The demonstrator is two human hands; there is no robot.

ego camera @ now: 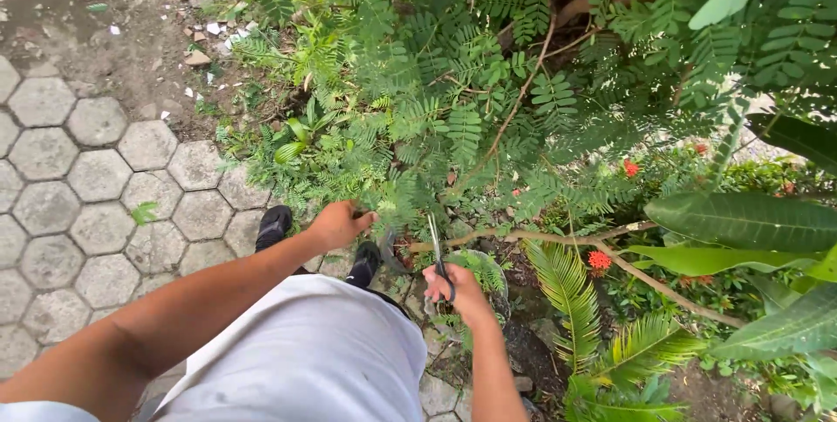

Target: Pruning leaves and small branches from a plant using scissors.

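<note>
Leafy twig point(397, 204): at the shrub's edge above the paving point(96, 178), pinched in the left hand point(338, 223). Likely light, limp, easily torn; best gripped near its stem. Scissors point(436, 252): 1 pair, blades apart, right hand point(458, 291) clamped on the handles.

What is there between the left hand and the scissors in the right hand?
In the head view, between the left hand and the scissors hang small feathery green leaves, and below them one black shoe shows.
</note>
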